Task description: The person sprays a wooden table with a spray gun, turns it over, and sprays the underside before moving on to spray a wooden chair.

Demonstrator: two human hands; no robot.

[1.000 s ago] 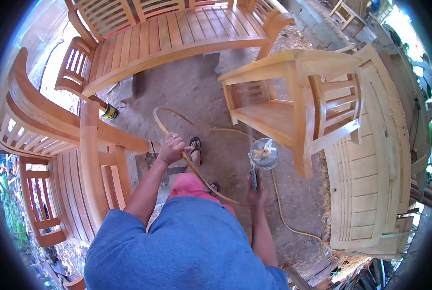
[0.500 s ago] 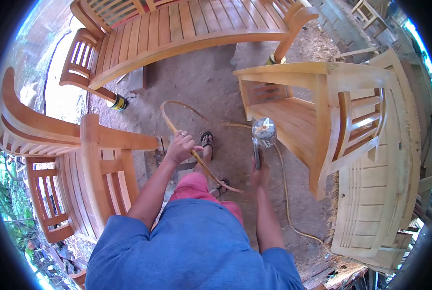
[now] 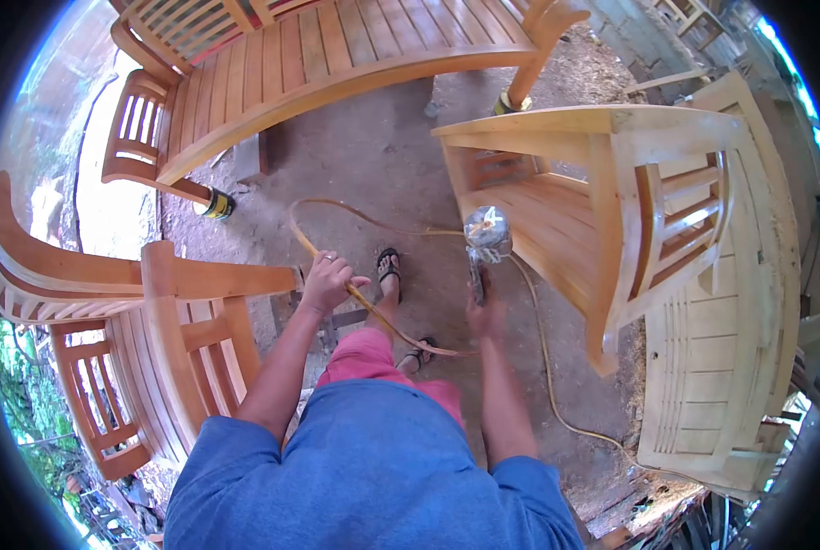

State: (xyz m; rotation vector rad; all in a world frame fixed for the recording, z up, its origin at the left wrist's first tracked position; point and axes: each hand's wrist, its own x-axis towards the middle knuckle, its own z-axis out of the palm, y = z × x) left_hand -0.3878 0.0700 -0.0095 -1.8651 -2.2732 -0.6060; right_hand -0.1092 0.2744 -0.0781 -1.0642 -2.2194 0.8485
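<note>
Head camera view, looking down: the right hand [image 3: 487, 313] is closed around the dark, narrow handle of a spray gun [image 3: 487, 234]. The gun sits in front of the body, right of centre, near the seat of a wooden chair. Its rounded cup is glossy and greyish, smeared with whitish streaks on top; the metal below it looks dull grey, and finer parts are too small to make out. The left hand [image 3: 327, 282], a ring on one finger, has its fingers wrapped around a yellowish-brown hose [image 3: 387, 325], which loops forward over the bare ground and also bends back toward the right forearm.

To the right stands the wooden chair [image 3: 603, 165], honey-coloured with a slatted side, and beyond it a pale grooved panel [image 3: 699, 367]. Ahead is a long slatted bench [image 3: 318, 55], two of its legs in cans [image 3: 216, 203]. To the left is an orange-brown slatted seat [image 3: 181, 348]. Below, sandalled feet [image 3: 389, 275] rest on the ground.
</note>
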